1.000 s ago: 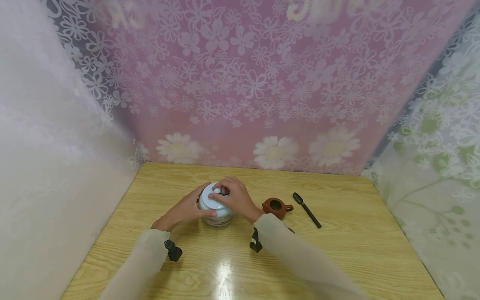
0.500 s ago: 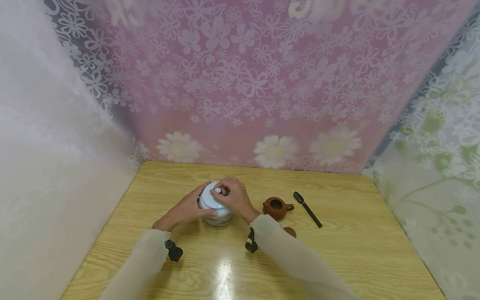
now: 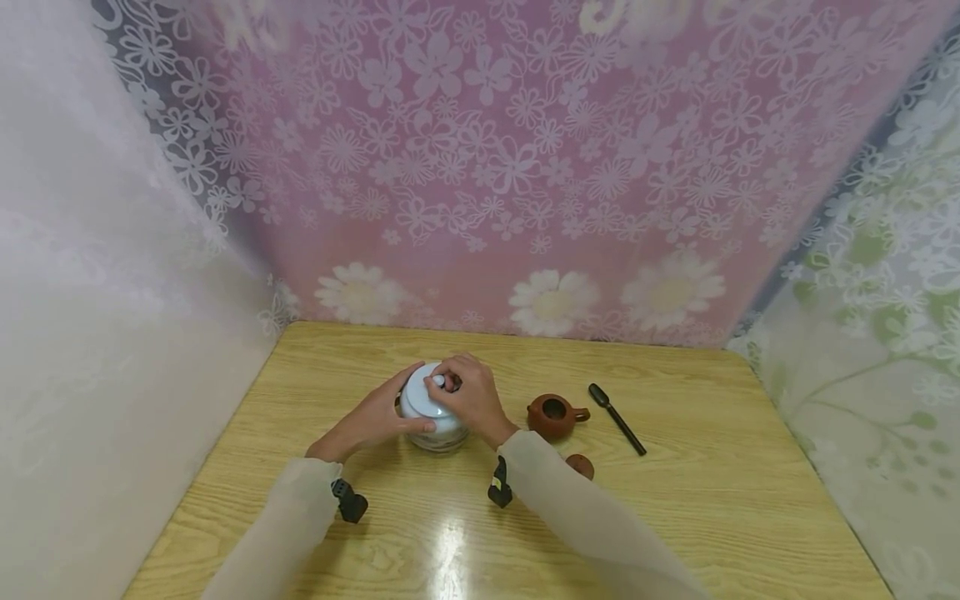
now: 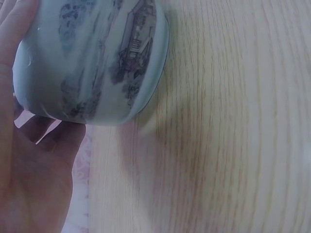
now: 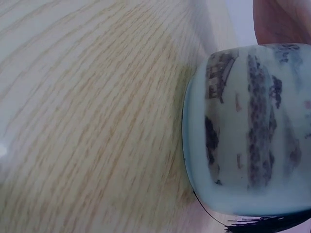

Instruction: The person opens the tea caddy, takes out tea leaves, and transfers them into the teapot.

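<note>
A pale ceramic jar (image 3: 437,438) with a painted landscape stands on the table. Its side, with a building and trees, fills part of the left wrist view, where the jar (image 4: 92,63) is gripped between thumb and fingers. My left hand (image 3: 372,419) curves round the jar's left side. On top sits a light blue lid (image 3: 422,398) with a round knob (image 3: 438,381). My right hand (image 3: 476,402) pinches that knob between thumb and curled fingers. A black tassel (image 5: 272,223) hangs by the jar in the right wrist view, where the right fingers are out of sight.
To the right of the jar stands a small brown teapot (image 3: 553,427), uncovered, its handle to the right. Its round brown lid (image 3: 581,467) lies just beyond my right sleeve. Farther right is a long black scoop (image 3: 617,419). Patterned curtains surround the wooden table (image 3: 712,500).
My right wrist has turned and shifted slightly left, bringing the brown teapot lid into view. The right fingers stay at the knob, and the left hand keeps its grip on the jar.
</note>
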Demonstrator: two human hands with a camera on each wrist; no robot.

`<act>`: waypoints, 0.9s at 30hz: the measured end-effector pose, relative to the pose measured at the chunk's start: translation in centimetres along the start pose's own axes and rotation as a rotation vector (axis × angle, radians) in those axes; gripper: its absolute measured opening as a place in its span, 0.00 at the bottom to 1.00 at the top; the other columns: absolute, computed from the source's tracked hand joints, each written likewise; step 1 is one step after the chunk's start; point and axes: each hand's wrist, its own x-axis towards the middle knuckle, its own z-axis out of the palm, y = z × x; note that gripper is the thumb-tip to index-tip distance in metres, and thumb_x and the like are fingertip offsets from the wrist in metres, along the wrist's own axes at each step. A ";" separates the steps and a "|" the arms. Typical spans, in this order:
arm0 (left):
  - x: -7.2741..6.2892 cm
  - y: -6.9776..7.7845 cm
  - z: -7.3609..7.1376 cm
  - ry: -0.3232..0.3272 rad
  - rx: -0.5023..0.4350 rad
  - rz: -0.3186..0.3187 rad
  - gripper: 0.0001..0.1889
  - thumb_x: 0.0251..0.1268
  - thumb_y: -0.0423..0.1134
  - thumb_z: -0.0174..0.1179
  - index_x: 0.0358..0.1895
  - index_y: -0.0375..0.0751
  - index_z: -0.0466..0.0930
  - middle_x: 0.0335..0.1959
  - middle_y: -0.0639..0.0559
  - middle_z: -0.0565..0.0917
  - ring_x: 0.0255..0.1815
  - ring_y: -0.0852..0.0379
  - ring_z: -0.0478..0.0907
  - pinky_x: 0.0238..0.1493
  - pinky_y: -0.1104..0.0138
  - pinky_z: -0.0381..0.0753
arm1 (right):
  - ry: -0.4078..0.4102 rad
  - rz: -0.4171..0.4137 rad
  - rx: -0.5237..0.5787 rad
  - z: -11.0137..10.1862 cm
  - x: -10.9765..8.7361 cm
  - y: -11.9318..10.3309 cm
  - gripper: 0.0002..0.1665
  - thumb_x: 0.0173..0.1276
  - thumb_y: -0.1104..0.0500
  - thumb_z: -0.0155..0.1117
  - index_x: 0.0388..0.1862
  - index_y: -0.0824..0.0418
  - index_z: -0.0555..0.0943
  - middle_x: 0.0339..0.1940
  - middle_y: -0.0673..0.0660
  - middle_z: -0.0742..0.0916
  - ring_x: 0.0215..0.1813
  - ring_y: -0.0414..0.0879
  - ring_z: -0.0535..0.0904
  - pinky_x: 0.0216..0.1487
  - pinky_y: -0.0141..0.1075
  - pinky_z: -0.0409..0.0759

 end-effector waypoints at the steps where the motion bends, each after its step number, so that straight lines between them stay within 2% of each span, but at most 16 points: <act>1: 0.0 0.0 0.0 0.000 -0.004 0.001 0.58 0.54 0.64 0.74 0.82 0.72 0.43 0.81 0.58 0.60 0.75 0.51 0.68 0.70 0.45 0.74 | 0.006 0.001 -0.002 0.0 0.0 0.0 0.06 0.71 0.51 0.70 0.35 0.50 0.86 0.25 0.44 0.80 0.31 0.36 0.71 0.37 0.32 0.77; 12: 0.1 0.0 0.1 0.003 -0.009 0.001 0.58 0.53 0.64 0.75 0.82 0.72 0.44 0.81 0.58 0.60 0.76 0.50 0.67 0.70 0.45 0.73 | 0.046 -0.004 -0.009 0.3 -0.2 0.1 0.05 0.70 0.53 0.69 0.34 0.51 0.85 0.30 0.47 0.82 0.34 0.38 0.75 0.39 0.34 0.81; 22: 0.1 -0.2 0.1 0.011 -0.027 -0.025 0.57 0.53 0.65 0.74 0.82 0.73 0.44 0.81 0.59 0.59 0.78 0.51 0.64 0.70 0.47 0.75 | 0.047 -0.020 -0.019 0.3 -0.2 0.1 0.04 0.69 0.54 0.69 0.34 0.51 0.84 0.29 0.47 0.82 0.33 0.38 0.74 0.39 0.34 0.80; 27: 0.1 -0.2 0.1 0.004 -0.029 -0.011 0.56 0.55 0.64 0.74 0.82 0.71 0.44 0.81 0.56 0.59 0.77 0.50 0.66 0.67 0.48 0.78 | 0.046 -0.023 -0.020 0.3 -0.1 0.1 0.04 0.70 0.54 0.69 0.35 0.51 0.84 0.29 0.47 0.82 0.33 0.38 0.74 0.38 0.33 0.79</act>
